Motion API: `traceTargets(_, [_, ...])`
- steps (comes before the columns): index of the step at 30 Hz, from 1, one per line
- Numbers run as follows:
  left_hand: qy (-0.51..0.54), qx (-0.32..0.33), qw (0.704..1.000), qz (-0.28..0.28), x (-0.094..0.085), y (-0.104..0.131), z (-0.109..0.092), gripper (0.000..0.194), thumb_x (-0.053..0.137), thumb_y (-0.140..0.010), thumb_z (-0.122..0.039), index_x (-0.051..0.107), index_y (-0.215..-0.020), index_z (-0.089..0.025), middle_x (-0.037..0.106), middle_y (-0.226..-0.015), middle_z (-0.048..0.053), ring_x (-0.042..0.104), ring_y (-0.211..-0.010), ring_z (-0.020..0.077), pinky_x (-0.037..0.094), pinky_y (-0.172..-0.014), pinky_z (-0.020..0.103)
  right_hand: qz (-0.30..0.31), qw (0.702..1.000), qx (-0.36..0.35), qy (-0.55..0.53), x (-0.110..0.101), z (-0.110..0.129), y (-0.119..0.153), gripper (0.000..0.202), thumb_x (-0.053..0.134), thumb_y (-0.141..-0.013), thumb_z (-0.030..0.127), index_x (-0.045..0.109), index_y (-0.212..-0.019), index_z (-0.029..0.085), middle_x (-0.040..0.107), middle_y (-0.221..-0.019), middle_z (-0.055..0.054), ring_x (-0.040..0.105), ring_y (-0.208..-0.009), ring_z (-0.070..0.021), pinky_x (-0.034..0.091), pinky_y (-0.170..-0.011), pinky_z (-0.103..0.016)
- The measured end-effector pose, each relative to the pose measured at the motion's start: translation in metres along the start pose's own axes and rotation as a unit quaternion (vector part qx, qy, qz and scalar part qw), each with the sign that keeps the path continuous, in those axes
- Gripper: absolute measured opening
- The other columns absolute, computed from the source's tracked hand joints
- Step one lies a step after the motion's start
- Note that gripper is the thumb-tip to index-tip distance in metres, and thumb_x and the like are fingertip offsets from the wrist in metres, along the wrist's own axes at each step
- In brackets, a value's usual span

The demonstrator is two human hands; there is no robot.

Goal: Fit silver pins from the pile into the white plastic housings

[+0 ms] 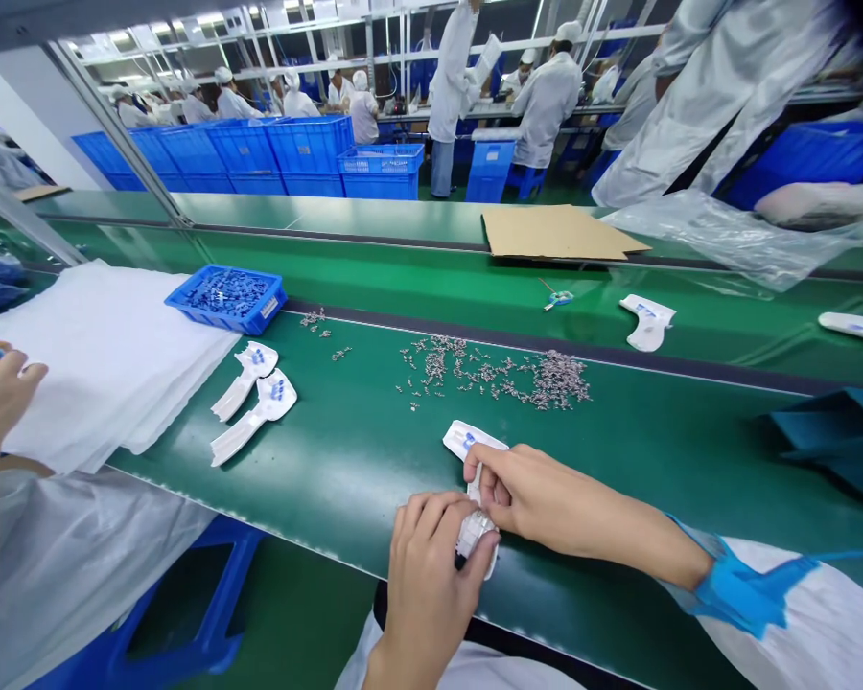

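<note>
Left hand (431,565): It is half curled, fingers on one side and thumb on the other. It holds a shiny, see-through part (477,530) at the near end of a bent, white plastic shell (455,433).
Right hand (524,489): The thumb and fingers are pinched almost together over the middle of the shell. I cannot tell if something tiny is between them.
White shell: It lies on the smooth green counter (352,422), right in front of the person. The hands hide much of it. Little blue bits (469,441) show at its far end.
Finger work: It looks like a small part is being set in the shell. The next move seems to call for a still left hand and a light, careful push from the right fingertips.
Silver heap: Tiny silver metal pieces (561,379), maybe screws, lie just past the hands.
Other shells: Two more bent white shells (265,412) lie off to the left.
Blue tray: A blue plastic tray (256,322) full of small dark-blue pieces (222,290) sits behind them.
</note>
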State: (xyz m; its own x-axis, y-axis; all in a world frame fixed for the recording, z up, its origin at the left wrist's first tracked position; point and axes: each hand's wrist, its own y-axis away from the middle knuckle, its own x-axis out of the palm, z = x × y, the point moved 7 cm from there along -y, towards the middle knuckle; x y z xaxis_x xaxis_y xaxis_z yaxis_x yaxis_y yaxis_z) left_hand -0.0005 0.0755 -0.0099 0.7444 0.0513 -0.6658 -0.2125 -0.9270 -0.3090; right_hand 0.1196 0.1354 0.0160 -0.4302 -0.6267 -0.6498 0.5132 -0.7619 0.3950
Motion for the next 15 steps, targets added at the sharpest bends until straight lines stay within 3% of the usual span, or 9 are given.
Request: traceTargets(15, [0.016,-0.003,1.0,0.0,0.0,0.0,0.0,0.022,0.07,-0.087,-0.018,0.06,-0.106,-0.024,0.069,-0.106,0.001,0.059,-0.095,0.0223,0.045,-0.082,0.036,-0.005,0.991,0.035,0.133,0.002,-0.005,-0.011,0.027,0.053,-0.083,0.011,0.057,-0.107,0.022,0.064,-0.092,-0.006,0.057,-0.081,-0.0222,0.03,-0.059,-0.027])
